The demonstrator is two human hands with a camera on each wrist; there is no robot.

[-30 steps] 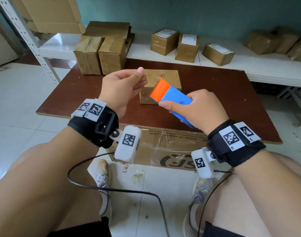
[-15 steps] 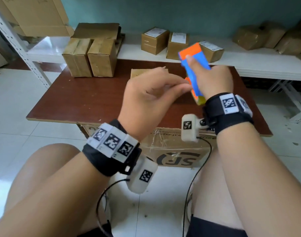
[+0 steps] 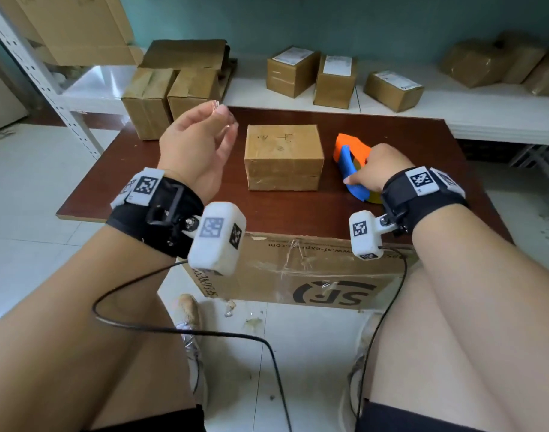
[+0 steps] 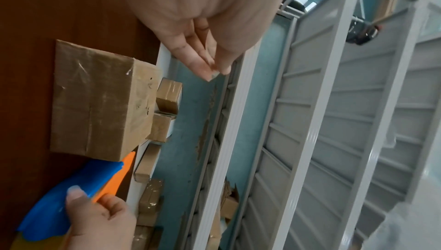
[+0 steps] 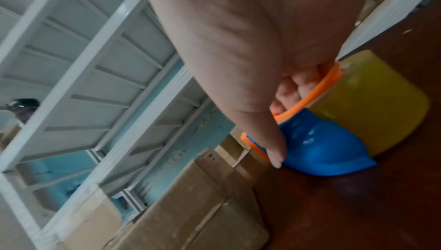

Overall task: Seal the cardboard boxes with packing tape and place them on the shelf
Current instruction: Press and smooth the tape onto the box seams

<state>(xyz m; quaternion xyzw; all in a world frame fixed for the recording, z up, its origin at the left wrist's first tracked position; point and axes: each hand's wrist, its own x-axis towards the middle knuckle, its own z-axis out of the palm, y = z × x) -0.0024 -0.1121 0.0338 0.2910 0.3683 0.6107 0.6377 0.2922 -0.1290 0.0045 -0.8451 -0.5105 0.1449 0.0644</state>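
A closed brown cardboard box (image 3: 282, 157) (image 4: 95, 99) (image 5: 190, 207) stands in the middle of the dark red table (image 3: 173, 194). Just right of it, the orange and blue tape dispenser (image 3: 349, 157) (image 4: 71, 188) (image 5: 322, 150) rests on the table with its yellow tape roll (image 5: 369, 103). My right hand (image 3: 365, 169) (image 5: 281, 122) grips it, fingers through the orange frame. My left hand (image 3: 225, 120) (image 4: 212, 69) is raised left of the box, its fingertips pinched on what looks like a small scrap of clear tape.
Two taller boxes (image 3: 170, 98) stand at the table's back left corner. Behind the table, a low white shelf (image 3: 485, 116) carries several small boxes (image 3: 335, 79). A large printed carton (image 3: 298, 275) sits under the table's near edge. A metal rack upright (image 3: 48, 79) rises at left.
My right hand brought the dispenser down from in front of me onto the table right of the box. My left hand pulled away from it to the left.
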